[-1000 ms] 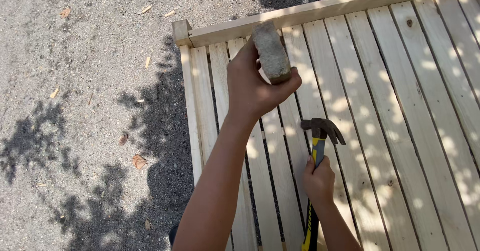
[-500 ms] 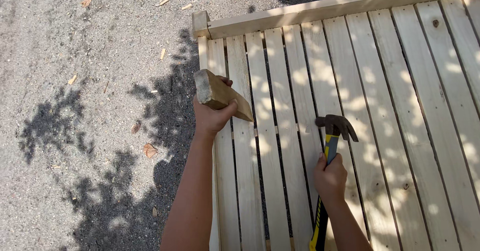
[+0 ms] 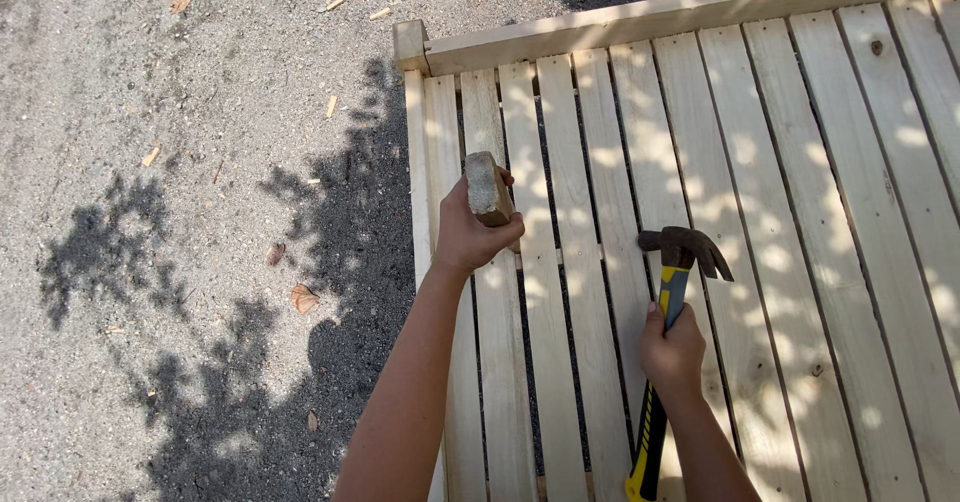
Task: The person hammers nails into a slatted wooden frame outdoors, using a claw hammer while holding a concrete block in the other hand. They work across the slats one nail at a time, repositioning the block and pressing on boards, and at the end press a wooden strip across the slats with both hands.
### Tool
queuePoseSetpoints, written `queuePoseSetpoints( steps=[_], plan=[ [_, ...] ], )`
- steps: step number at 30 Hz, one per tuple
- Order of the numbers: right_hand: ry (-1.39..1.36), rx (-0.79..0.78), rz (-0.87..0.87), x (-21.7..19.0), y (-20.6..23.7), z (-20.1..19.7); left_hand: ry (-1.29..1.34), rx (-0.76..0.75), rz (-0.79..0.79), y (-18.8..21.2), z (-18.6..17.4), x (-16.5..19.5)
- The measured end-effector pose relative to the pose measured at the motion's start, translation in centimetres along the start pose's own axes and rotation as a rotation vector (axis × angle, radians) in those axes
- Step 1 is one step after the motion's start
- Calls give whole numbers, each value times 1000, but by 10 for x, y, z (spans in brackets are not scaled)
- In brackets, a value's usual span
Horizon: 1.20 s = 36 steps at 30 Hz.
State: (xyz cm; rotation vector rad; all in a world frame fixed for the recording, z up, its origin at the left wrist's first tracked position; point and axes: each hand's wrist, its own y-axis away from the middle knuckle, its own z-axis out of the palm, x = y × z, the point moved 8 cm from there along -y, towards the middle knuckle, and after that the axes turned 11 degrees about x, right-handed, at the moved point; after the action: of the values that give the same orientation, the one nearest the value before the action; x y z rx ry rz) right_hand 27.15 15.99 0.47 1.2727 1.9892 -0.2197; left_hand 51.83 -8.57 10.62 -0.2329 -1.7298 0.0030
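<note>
My left hand [image 3: 470, 230] grips a short wooden block [image 3: 488, 188], holding it end-up above the slats near the left edge of a pale slatted wooden panel [image 3: 760, 162]. My right hand [image 3: 671, 350] grips the yellow-and-black handle of a claw hammer [image 3: 684, 250], whose dark head rests over the slats in the middle of the panel. The hammer's handle runs down past my wrist to the bottom of the view.
The panel has a raised rail [image 3: 680, 10] along its far edge and a corner post [image 3: 410, 44] at the top left. Left of it lies grey gravel ground [image 3: 180, 212] with dry leaves, wood chips and leaf shadows.
My left hand with the block came down from near the far rail toward the panel's left edge, and the block turned end-up. The right hand and hammer stayed about where they were.
</note>
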Motion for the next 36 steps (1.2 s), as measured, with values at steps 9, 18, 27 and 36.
queuePoseSetpoints(
  steps=[9,18,27,36],
  plan=[
    [-363,-297,253,-18,22,10,-55,16,28,0,-1,9],
    [-492,-613,366,-48,29,39,198,84,158,-28,-34,23],
    [-418,-611,441,-25,25,48,-56,24,93,-6,-10,11],
    [-486,-570,470,-21,32,54,425,14,96,-21,-4,26]
  ],
)
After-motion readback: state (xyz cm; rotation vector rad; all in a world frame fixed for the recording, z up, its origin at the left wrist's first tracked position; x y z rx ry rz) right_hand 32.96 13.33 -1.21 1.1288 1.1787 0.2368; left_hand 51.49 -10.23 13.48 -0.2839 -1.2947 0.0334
